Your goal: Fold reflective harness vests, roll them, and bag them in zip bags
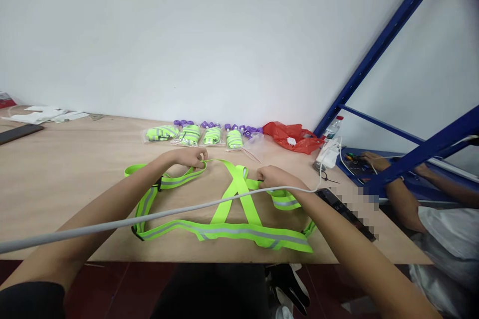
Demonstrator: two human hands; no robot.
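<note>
Two hands on a neon reflective vest

Left hand [191, 157] pinches the vest [224, 209] at its far strap; right hand [272, 177] grips its right side, flat on the surface [75, 174].

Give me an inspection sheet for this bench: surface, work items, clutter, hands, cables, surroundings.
Surface: plywood table, bare wood.
Work items: neon reflective vest spread flat near the front edge.
Clutter: four bagged vests, purple clips, red bag, bottle, papers at far left.
Hands: left hand pinches a vest strap; right hand grips a strap by the crossing.
Cables: grey cable runs across both forearms to a white adapter.
Surroundings: white wall, blue rack, another person at right.
</note>
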